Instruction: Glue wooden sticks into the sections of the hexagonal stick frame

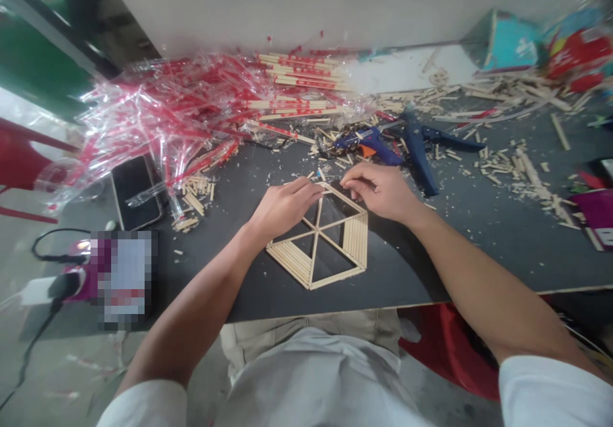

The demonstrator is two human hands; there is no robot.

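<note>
A flat hexagon frame of glued wooden sticks (330, 248) lies on the dark board (479, 248) in front of me. My left hand (282, 207) rests on its upper left edge, fingers pinched on a short wooden stick (320, 187) at the top corner. My right hand (380, 189) hovers at the upper right corner, fingers curled and pinched close to the same stick end; what it holds is too small to make out. Thin spokes cross the hexagon's middle.
A blue glue gun (368, 143) and dark blue cutters (421, 149) lie just behind my hands. Red-and-clear chopstick wrappers (191, 108) pile up at back left beside a black phone (135, 192). Stick offcuts (522, 172) litter the right side. A power strip (52, 286) sits left.
</note>
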